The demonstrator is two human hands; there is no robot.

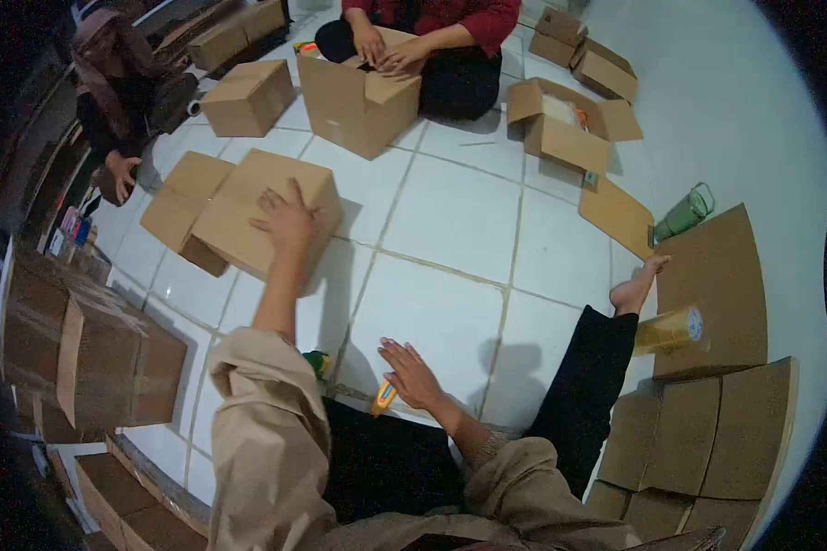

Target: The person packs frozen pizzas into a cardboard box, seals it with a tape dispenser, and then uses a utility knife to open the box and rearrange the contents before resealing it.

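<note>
My left hand (pixel 288 220) lies with spread fingers on the top of a cardboard box (pixel 239 197), whose flap extends to the left. Low over the floor near my lap is my right hand (pixel 412 375), fingers extended. Just beside its palm is a yellow-orange cutter (pixel 384 398); whether they touch is unclear. A green object (pixel 319 364), partly hidden by my left sleeve, sits on the tiles.
One person (pixel 413 50) handles an open box (pixel 363 106) ahead; another person (pixel 119 92) sits at the upper left. Boxes (pixel 110 358) stand left. On the right are a green bottle (pixel 684 216), tape rolls (pixel 675 329) and a cardboard divider (pixel 708 432).
</note>
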